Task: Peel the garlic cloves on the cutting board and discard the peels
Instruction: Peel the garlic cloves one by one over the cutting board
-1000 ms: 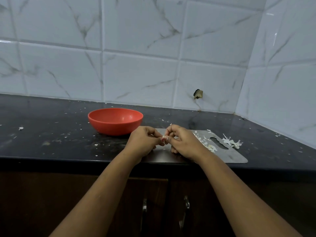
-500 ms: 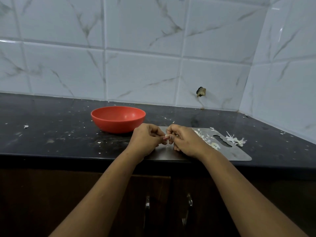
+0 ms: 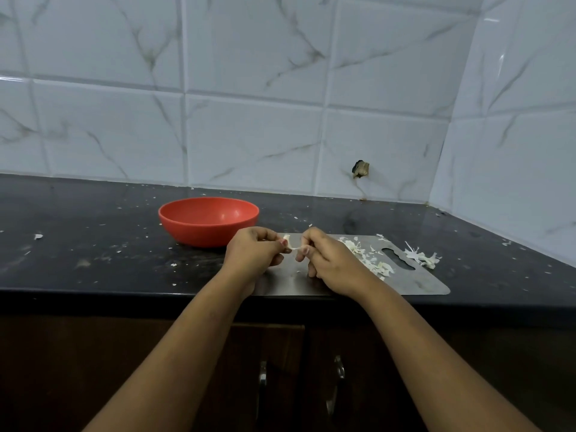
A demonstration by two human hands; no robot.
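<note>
A small pale garlic clove (image 3: pixel 288 241) is pinched in the fingertips of my left hand (image 3: pixel 254 254), just above the grey cutting board (image 3: pixel 414 280). My right hand (image 3: pixel 328 260) pinches a thin strip of peel (image 3: pixel 297 247) that stretches from the clove. Both hands hover over the left half of the board, a few centimetres apart. A heap of white peels (image 3: pixel 371 260) lies on the board to the right of my right hand. The clove is mostly hidden by my fingers.
A red bowl (image 3: pixel 208 220) stands on the black counter (image 3: pixel 93 244) just left of the board. More peel scraps (image 3: pixel 420 257) lie past the board's handle slot. The tiled wall closes in at the right corner. Cabinet doors with handles sit below the counter edge.
My hands, pressed together around the clove before, have drawn apart a little, and a strip of peel now stretches between them.
</note>
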